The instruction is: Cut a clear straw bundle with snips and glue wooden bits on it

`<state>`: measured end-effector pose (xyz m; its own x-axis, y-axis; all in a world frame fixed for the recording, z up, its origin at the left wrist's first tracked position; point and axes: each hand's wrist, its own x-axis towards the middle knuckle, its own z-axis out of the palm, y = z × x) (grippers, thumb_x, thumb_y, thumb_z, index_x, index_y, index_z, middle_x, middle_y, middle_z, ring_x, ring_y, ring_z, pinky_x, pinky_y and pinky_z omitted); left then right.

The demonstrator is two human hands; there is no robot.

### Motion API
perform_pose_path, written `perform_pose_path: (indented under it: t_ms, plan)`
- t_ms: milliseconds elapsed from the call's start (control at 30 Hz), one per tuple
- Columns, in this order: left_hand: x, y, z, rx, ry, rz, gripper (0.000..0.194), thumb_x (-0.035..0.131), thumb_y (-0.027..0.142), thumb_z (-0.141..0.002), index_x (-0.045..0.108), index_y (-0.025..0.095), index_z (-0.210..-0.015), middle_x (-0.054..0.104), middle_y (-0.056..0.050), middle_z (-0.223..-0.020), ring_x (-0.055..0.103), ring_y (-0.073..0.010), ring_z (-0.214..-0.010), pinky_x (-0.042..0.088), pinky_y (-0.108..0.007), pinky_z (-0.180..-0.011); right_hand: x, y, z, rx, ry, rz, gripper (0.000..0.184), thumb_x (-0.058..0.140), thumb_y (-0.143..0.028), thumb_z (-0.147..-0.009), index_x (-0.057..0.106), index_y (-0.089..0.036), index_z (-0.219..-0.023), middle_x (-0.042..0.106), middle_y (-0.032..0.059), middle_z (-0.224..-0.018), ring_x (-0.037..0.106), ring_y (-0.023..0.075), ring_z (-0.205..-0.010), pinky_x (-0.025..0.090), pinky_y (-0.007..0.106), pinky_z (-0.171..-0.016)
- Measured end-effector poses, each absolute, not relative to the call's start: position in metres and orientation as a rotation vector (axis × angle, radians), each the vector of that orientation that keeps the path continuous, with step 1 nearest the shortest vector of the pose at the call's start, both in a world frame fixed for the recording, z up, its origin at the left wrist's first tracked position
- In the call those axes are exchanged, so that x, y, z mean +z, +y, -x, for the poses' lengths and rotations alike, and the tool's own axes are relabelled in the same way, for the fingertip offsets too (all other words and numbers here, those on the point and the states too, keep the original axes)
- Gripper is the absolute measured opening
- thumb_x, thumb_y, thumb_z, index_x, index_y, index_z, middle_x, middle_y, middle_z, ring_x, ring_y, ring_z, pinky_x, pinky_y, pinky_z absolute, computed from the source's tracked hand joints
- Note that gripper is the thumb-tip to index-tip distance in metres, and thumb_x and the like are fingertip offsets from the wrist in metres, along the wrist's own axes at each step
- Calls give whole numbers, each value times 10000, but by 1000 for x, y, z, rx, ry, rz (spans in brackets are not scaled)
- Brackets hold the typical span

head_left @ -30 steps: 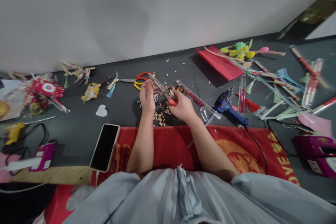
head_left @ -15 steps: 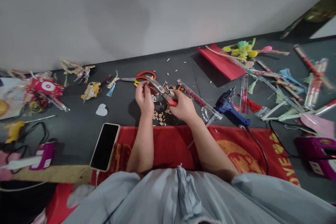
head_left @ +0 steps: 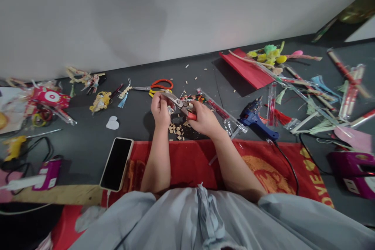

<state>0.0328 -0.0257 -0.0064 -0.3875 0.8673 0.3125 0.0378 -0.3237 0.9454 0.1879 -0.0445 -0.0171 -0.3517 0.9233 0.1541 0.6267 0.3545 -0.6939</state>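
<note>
My right hand (head_left: 204, 120) is closed round the red handles of a pair of metal cutters (head_left: 179, 104), whose jaws point left toward my left hand (head_left: 160, 110). The left hand's fingers are curled and pinched right at the jaw tips, on something too small to name. Under both hands lies a scatter of small cut wooden bits (head_left: 176, 130) on the dark table (head_left: 88, 144). Both forearms rest across a red cloth (head_left: 263, 168) at the table's near edge.
A phone (head_left: 116, 163) lies face up left of my arms. A blue glue gun (head_left: 256, 119) with its cord sits to the right. Orange-handled scissors (head_left: 155, 85), a red paper sheet (head_left: 247, 69), several wrapped sticks (head_left: 307, 93) and a purple device (head_left: 354, 168) lie around. A grey wall stands behind.
The cutters have dropped lower and flatter toward the table. My left hand has closed in on the jaw tips.
</note>
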Motion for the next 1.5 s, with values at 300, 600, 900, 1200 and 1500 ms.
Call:
perform_pose_path:
  t_ms: [300, 600, 900, 1200, 1500]
  plan:
    - [-13, -23, -23, 1674, 1119, -1097, 394, 590, 575, -748, 507, 193, -704, 471, 44, -526, 424, -54, -393, 346, -190, -376, -15, -42, -191, 729, -2158, 1291, 485, 491, -256, -676, 467, -133, -1144, 620, 157, -1021, 567, 306, -974, 453, 446, -854]
    - [-6, -23, -23, 1632, 935, -932, 333, 678, 470, -692, 494, 192, -669, 375, 92, -427, 327, -30, -301, 276, -170, -320, -15, -42, -191, 724, -2138, 1323, 472, 506, -273, -681, 488, -145, -1135, 636, 154, -1037, 587, 310, -982, 468, 439, -838]
    - [-3, -24, -29, 1613, 1066, -896, 411, 677, 511, -635, 414, 197, -605, 346, 85, -436, 331, -28, -315, 270, -175, -320, -8, -46, -190, 695, -2086, 1513, 436, 526, -257, -638, 551, -184, -1067, 668, 115, -967, 632, 304, -867, 486, 374, -707]
    - [-8, -21, -33, 1657, 1117, -919, 460, 653, 571, -689, 394, 200, -606, 270, 94, -440, 323, -30, -338, 260, -166, -333, -4, -48, -184, 718, -2099, 1609, 410, 511, -250, -671, 563, -185, -1072, 687, 109, -947, 643, 298, -834, 462, 352, -672]
    - [-14, -21, -34, 1745, 1244, -1100, 446, 564, 600, -769, 471, 179, -656, 412, 74, -456, 361, -27, -351, 279, -157, -339, 2, -50, -182, 753, -2109, 1655, 321, 509, -259, -679, 558, -193, -990, 695, 77, -926, 647, 259, -814, 432, 315, -660]
